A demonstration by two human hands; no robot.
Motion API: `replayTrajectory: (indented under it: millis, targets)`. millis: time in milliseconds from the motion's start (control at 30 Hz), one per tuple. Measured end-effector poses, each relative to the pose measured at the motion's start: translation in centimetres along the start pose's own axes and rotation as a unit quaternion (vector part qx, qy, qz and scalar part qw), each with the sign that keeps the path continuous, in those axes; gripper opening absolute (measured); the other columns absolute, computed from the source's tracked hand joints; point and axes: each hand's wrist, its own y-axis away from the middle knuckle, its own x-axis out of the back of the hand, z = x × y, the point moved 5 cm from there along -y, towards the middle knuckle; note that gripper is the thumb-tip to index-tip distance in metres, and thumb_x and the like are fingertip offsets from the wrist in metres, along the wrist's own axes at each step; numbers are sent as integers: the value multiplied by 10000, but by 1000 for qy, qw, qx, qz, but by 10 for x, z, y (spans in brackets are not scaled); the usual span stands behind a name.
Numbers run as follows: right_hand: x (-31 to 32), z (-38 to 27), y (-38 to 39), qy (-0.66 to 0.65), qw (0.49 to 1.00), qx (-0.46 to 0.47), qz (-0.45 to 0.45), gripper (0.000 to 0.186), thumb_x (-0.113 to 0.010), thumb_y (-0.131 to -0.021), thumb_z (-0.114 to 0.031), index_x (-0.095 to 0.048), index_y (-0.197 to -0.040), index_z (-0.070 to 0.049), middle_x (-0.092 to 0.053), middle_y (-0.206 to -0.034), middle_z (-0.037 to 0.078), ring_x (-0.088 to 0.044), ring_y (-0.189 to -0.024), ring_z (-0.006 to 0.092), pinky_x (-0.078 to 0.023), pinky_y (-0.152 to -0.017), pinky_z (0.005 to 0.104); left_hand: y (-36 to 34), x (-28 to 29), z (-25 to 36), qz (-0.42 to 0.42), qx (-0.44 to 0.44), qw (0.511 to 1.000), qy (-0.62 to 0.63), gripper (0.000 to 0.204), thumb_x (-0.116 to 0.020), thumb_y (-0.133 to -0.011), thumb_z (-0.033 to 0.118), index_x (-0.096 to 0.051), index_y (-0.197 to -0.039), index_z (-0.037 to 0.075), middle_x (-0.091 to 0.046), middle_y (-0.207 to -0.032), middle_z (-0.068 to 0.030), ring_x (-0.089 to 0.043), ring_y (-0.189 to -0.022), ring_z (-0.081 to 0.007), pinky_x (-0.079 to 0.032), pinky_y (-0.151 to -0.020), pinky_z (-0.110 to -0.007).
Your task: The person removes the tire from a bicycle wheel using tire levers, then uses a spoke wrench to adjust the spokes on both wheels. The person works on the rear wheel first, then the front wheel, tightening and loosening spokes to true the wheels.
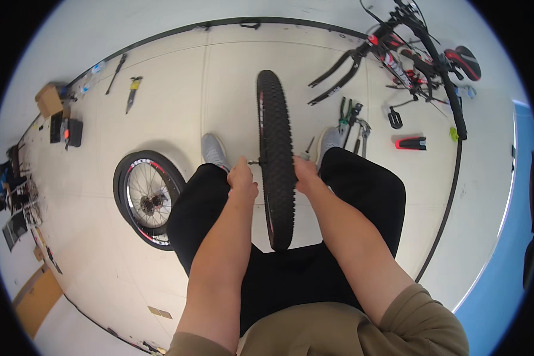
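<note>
A bicycle wheel with a black knobbly tyre stands upright between my knees, seen nearly edge-on. On its left side my left hand is closed on the end of the metal axle that sticks out from the hub. My right hand is closed at the wheel's other side, close to the hub; the tyre partly covers its fingers, and what they hold cannot be made out. Just beyond that hand shows a screwdriver-like tool with a thin shaft and pale handle; whether the hand touches it is unclear.
Another wheel lies on the floor left of my knee, over a second tyre. Pliers and a hammer lie by my right shoe. At the far right stands a bicycle frame with its fork; a pedal shows below.
</note>
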Motion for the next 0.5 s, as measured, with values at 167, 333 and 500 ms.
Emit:
replayTrajectory:
  millis: [167,333,500]
  targets:
    - [-7,-1,4,47,998,45,6,120,-735,-857,-171,-679,-887,-70,-609,-715,16,-555,-597,136,-452,-552,316,-28,-7,-18,-199,13,973,120,314,-513,-1044,297,-582,-1130,4,-684,-936,-114,-675,-793,-262,-567,-648,-432]
    - [-10,2,8,47,998,7,30,181,-748,-884,-215,-643,-873,-67,-596,-735,32,-553,-600,143,-474,-536,337,-80,7,-31,-204,-49,974,88,337,-543,-1038,318,-626,-1101,-3,-692,-906,-105,-678,-745,-254,-558,-656,-383]
    - [-29,-2,25,70,997,5,23,253,-738,-898,-273,-618,-831,-61,-603,-723,35,-545,-579,140,-454,-516,330,-121,33,-26,-262,-307,886,-229,266,-595,-1002,249,-633,-1132,20,-685,-1000,-85,-664,-905,-213,-549,-762,-361]
